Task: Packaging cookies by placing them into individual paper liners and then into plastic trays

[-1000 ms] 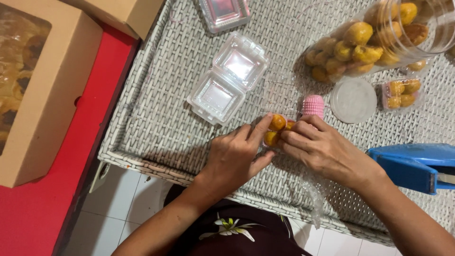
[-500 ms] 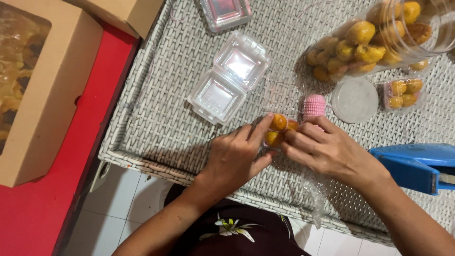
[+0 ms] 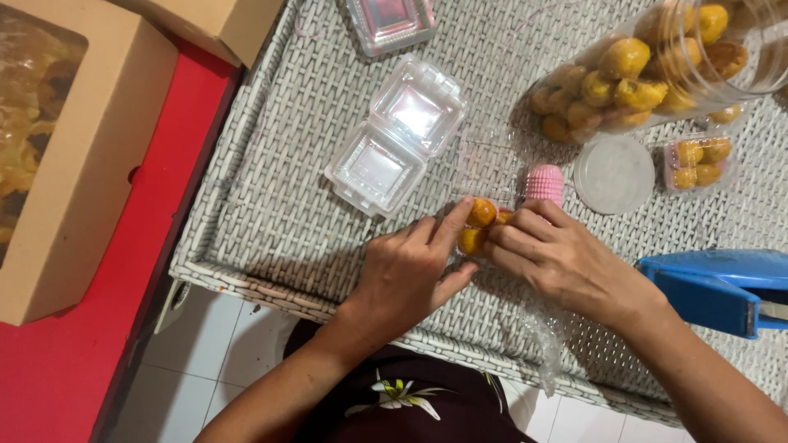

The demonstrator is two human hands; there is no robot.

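Wicker table (image 3: 312,205), clamshell boxes (image 3: 398,135), jar (image 3: 657,66)

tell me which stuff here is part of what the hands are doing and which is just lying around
In use: left hand, right hand, round golden pastries.

Lying about: open clear plastic clamshell box, pink paper cups, blue stapler, brown cardboard box.

An open clear clamshell box (image 3: 398,139), a pink stack of paper cups (image 3: 544,182) and a blue stapler (image 3: 722,289) lie on the wicker table (image 3: 271,205).
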